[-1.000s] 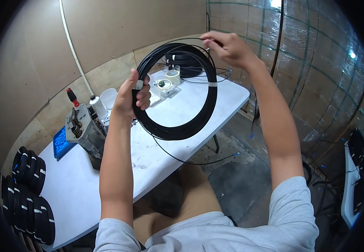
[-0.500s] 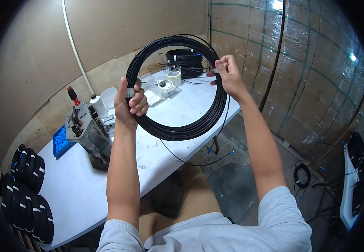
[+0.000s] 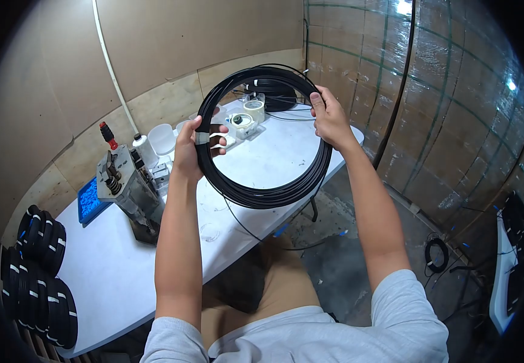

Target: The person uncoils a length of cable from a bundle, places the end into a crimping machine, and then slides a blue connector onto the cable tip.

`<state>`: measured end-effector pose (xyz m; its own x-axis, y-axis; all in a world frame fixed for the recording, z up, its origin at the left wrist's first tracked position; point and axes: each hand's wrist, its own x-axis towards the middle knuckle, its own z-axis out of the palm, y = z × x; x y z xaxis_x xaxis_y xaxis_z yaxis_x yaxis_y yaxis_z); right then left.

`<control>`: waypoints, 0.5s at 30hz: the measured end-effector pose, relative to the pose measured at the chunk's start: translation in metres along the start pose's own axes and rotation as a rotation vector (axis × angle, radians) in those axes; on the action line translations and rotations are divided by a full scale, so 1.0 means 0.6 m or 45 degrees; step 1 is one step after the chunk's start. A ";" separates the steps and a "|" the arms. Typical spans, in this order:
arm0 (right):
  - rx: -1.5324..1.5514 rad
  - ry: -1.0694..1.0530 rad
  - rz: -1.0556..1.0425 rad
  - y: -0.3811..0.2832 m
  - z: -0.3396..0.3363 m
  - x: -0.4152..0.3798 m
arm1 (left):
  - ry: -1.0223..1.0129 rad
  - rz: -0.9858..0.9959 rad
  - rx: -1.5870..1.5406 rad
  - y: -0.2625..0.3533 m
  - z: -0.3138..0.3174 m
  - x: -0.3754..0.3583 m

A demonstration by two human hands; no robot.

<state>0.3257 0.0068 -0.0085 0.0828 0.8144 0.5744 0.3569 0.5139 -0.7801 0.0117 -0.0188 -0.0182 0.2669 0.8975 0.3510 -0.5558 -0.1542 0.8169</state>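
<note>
I hold a large coil of thin black cable (image 3: 256, 196) up in front of me over a white table (image 3: 110, 266). My left hand (image 3: 192, 151) grips the coil's left side where a pale tape band wraps it. My right hand (image 3: 328, 118) pinches the coil's upper right side. A loose black strand (image 3: 243, 227) hangs from the coil's bottom toward the floor.
On the table stand a grey metal machine (image 3: 125, 187) with a red knob, a blue tray (image 3: 92, 196), white cups (image 3: 164, 139), tape rolls (image 3: 247, 115) and another black coil (image 3: 274, 97). Several taped black coils (image 3: 41, 284) are stacked at the left. Wrapped pallets (image 3: 443, 109) stand right.
My right hand came down from the coil's top to its upper right side. The coil shifted slightly right and lower, and my view moved a little.
</note>
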 end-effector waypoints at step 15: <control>-0.321 -0.079 0.179 0.041 0.025 0.014 | 0.611 -0.144 0.759 -0.045 -0.009 0.036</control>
<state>0.3212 0.0303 -0.0268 0.0935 0.8919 0.4424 0.5664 0.3178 -0.7604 0.0283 0.0074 -0.0354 -0.1493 0.9808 0.1255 0.0089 -0.1256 0.9920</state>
